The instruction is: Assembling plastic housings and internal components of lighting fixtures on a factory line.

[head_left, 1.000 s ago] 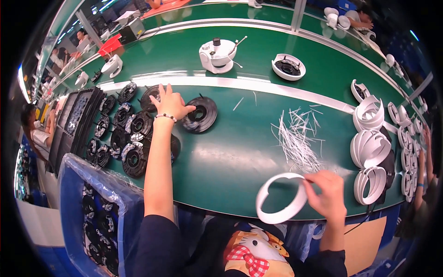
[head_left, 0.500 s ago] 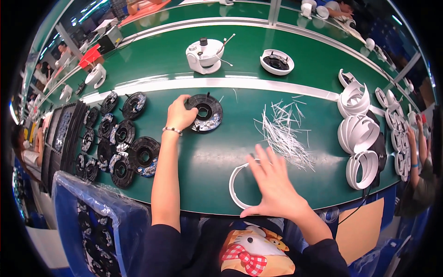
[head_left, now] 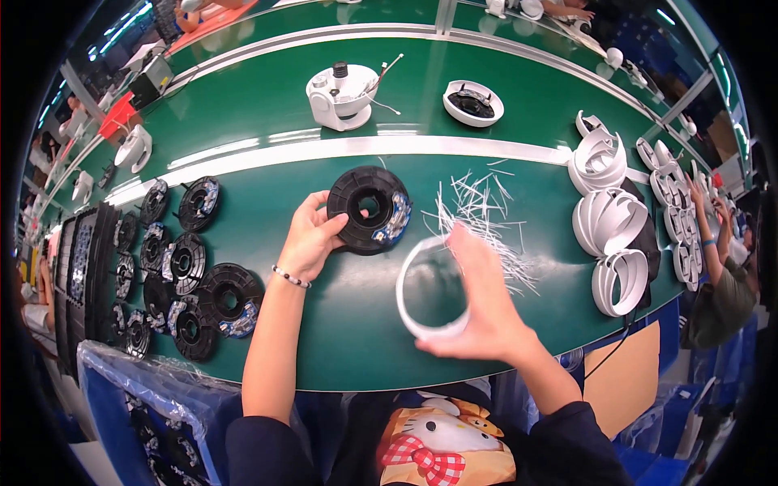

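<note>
Between the thumb and fingers of my left hand (head_left: 312, 243) is a round black plastic disc (head_left: 350, 194), tilted, with a hole in its middle and a blue-and-white circuit board along its right side. My right hand (head_left: 484, 304) is wrapped around the right side of a white plastic ring (head_left: 408, 283) and grips it by its rim. The ring is just right of the disc and below it in view, apart from it. A heap of thin white strips (head_left: 478, 206) lies beyond my right hand.
Several similar black discs (head_left: 188, 259) lie at the left beside stacked black trays (head_left: 77, 275). Stacked white rings (head_left: 620, 283) stand at the right. On the far conveyor are a white housing with wires (head_left: 344, 97) and a white bowl-shaped shell (head_left: 474, 104). A plastic-lined blue bin (head_left: 146, 381) is at lower left.
My left hand has lifted the black disc off the table and tilted it. My right hand, spread over the white ring before, has closed on it and raised it. The view has shifted slightly.
</note>
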